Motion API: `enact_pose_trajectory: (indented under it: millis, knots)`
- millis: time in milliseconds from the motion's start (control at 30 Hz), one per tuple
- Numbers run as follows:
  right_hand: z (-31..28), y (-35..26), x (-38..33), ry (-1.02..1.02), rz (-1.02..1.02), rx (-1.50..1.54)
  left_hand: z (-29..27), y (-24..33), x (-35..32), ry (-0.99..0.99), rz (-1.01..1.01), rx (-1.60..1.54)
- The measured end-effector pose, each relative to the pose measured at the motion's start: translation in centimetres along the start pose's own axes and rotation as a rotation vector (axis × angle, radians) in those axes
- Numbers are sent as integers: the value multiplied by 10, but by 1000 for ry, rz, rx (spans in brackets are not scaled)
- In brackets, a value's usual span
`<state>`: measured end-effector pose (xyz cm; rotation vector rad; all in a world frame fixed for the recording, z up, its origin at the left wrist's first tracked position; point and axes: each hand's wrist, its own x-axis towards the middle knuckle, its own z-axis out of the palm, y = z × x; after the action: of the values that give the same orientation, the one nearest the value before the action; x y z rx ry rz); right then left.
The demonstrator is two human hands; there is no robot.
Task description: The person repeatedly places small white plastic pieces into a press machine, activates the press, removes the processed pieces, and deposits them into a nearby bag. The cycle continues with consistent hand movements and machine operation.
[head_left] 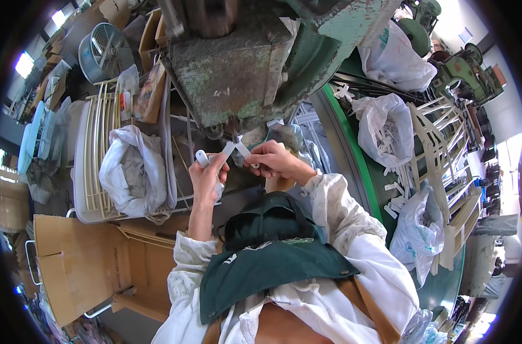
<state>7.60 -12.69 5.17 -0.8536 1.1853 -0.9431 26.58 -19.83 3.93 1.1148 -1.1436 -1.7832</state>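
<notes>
Below the worn green press-like machine (232,74), both my hands are raised close together. My left hand (205,179) is closed around small flat white pieces; one white strip (229,149) sticks up from its fingertips, and a rounded white end (202,157) shows beside the thumb. Pinched in my right hand (275,160) is another flat white strip (242,149), slanting up to the left. The upper ends of the two strips come near each other under the machine's lower tip; whether they touch I cannot tell. The palms are hidden.
At left, a white plastic bag (133,172) sits by cream metal rods (97,155), above an open cardboard box (83,266). To the right, a green-edged table (364,166) bears an open bag of white pieces (384,129), loose strips (400,195) and pale slatted frames (444,155).
</notes>
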Motion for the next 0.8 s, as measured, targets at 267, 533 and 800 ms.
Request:
enact_pose_trajectory:
  millis: [267, 533, 800]
  knots:
    - [-34, 15, -64, 534, -220, 232, -35, -18, -31, -162, -142, -122]
    - [-326, 101, -176, 1326, -397, 707, -24, -98, -96, -569, -658, -78]
    - [-114, 165, -2, 597, -149, -286, -63, -87, -91, -205, -565, -431]
